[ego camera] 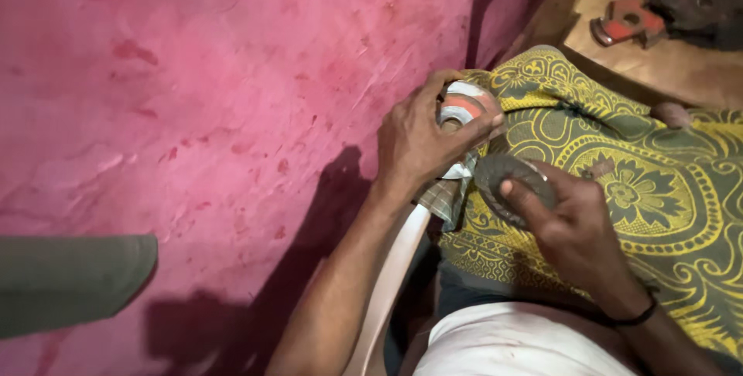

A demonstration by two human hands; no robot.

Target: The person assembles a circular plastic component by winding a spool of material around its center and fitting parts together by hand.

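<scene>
Your left hand (418, 144) has its grip clenched over an orange-and-white disc (464, 106). Your right hand (576, 229) is grasping a dark grinding disc (503, 178) above the yellow patterned cloth (665, 190).

There is one view, from a camera worn on the person's head. It looks steeply down and slightly forward over the lap, close enough that the left hand (422, 144) and right hand (569, 225) sit near the middle of the frame. The pink floor (193, 97) fills the left half, the patterned yellow cloth (658, 182) the right. No second view shares the scene.
</scene>
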